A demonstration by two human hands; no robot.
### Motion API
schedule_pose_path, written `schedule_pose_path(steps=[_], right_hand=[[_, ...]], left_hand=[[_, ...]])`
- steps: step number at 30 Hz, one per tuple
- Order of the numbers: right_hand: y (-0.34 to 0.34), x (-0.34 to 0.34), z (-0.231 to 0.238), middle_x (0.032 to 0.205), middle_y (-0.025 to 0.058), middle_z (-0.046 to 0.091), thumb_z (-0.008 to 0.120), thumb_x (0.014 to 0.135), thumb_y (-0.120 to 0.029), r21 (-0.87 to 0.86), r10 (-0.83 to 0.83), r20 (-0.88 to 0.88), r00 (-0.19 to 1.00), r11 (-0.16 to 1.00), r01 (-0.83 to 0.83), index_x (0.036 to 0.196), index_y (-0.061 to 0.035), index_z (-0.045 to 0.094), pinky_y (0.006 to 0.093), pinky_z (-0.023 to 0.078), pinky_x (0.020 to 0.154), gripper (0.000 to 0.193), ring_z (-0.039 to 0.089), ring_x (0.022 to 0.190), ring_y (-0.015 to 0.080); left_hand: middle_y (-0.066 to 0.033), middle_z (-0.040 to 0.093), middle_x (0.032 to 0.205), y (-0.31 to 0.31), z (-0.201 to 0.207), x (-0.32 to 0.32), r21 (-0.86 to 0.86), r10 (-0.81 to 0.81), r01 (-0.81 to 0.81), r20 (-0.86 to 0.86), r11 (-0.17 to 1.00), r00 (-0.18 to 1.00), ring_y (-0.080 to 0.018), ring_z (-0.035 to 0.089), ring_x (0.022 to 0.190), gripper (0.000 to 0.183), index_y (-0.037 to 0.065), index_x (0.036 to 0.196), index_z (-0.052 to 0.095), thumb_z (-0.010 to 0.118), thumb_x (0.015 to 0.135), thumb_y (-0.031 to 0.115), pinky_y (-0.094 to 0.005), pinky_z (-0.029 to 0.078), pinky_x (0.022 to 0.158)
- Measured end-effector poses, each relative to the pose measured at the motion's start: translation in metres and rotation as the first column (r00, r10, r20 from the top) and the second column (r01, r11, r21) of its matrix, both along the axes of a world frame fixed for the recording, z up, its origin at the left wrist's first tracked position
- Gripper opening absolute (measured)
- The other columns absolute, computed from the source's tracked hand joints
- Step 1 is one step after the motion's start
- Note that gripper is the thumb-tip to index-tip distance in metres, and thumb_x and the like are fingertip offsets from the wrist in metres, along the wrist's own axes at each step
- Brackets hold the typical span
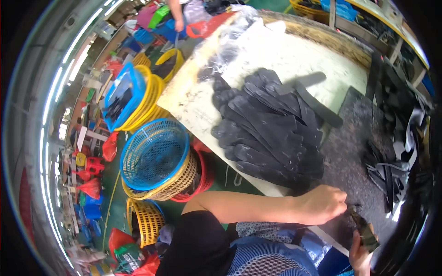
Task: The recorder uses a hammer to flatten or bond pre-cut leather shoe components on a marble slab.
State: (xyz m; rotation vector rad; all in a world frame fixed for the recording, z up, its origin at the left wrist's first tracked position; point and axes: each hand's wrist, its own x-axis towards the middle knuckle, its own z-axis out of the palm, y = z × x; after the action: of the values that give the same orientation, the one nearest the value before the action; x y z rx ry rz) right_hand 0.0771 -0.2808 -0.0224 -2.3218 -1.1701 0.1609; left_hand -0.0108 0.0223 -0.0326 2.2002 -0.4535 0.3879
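Observation:
My left hand (pixel 321 205) is closed above the near edge of a dark grey cutting board (pixel 343 170). Whatever its fingers may pinch is hidden. At lower right my right hand (pixel 360 252) grips a dark olive tool (pixel 365 233), whose kind I cannot make out; its narrow end points toward my left fingertips. Just beyond my left forearm lies a big heap of flat, black, rounded-end pieces (pixel 271 124), overlapping in rows. At the heap's far right, a curved black piece (pixel 317 105) and a shorter grey-black piece (pixel 306 83) lie crossed.
The pale worktable (pixel 317 55) carries crumpled clear plastic (pixel 230 43) at its far left. Black offcuts (pixel 389 170) pile up at right. Left of the table stand a blue basket (pixel 154 154) and stacked yellow baskets (pixel 147 99). Another person's hand (pixel 178 25) shows at the back.

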Motion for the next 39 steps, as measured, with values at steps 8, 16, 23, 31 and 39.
schedule_pose_path(steps=[8,16,23,31,39], right_hand=[[0.038,0.018,0.024,0.071,0.0155,0.064,0.062,0.105,-0.018,0.073,0.144,0.188,0.972,0.984,-0.16,0.11,0.0026,0.07,0.0444,0.047,0.061,0.023,0.06,0.062,0.0332],[0.023,0.018,0.017,0.092,0.0231,0.077,0.066,0.103,-0.023,-0.229,-0.01,-0.036,0.999,0.973,0.002,0.105,0.0031,0.073,0.0365,0.054,0.067,0.027,0.075,0.08,0.0339],[0.007,0.022,-0.019,0.084,0.0054,0.056,0.059,0.101,-0.004,0.171,-0.157,-0.304,0.94,0.961,0.216,0.106,0.0033,0.062,0.0326,0.04,0.062,0.009,0.049,0.07,0.0143],[0.059,-0.001,0.039,0.072,0.0104,0.061,0.067,0.092,-0.003,0.092,-0.06,-0.265,0.962,0.992,0.087,0.092,-0.0016,0.062,0.0387,0.044,0.054,0.005,0.06,0.058,0.0231],[0.059,-0.003,0.035,0.066,0.0161,0.062,0.07,0.093,-0.004,0.285,-0.105,-0.285,0.953,0.94,0.189,0.093,-0.0026,0.064,0.039,0.049,0.052,0.006,0.067,0.059,0.0343]], left_hand=[[-0.0149,0.06,0.087,-0.013,-0.014,0.025,0.047,0.052,-0.054,0.047,0.997,0.998,-0.0325,0.064,0.084,0.008,-0.001,0.078,0.063,0.069,0.077,0.004,-0.0432,0.055,0.074],[-0.0162,0.055,0.103,0.0,-0.002,0.001,0.115,-0.056,0.059,-0.03,0.992,0.998,-0.0322,0.058,0.097,0.015,-0.004,0.087,0.063,0.07,0.075,0.003,-0.0413,0.054,0.083],[-0.0155,0.057,0.092,-0.006,-0.003,-0.007,0.114,0.056,-0.073,0.144,0.991,0.988,-0.0298,0.06,0.089,0.011,-0.001,0.075,0.061,0.064,0.078,0.009,-0.0394,0.055,0.075],[-0.0152,0.058,0.107,0.013,0.009,-0.023,0.136,-0.028,0.036,-0.064,0.99,0.998,-0.0307,0.06,0.102,0.026,-0.005,0.107,0.068,0.064,0.082,0.003,-0.0403,0.054,0.087],[-0.0064,0.062,0.1,0.016,0.012,-0.016,0.137,-0.041,0.038,0.017,0.99,0.999,-0.0225,0.066,0.092,0.029,0.001,0.11,0.074,0.074,0.081,0.005,-0.0329,0.058,0.077]])
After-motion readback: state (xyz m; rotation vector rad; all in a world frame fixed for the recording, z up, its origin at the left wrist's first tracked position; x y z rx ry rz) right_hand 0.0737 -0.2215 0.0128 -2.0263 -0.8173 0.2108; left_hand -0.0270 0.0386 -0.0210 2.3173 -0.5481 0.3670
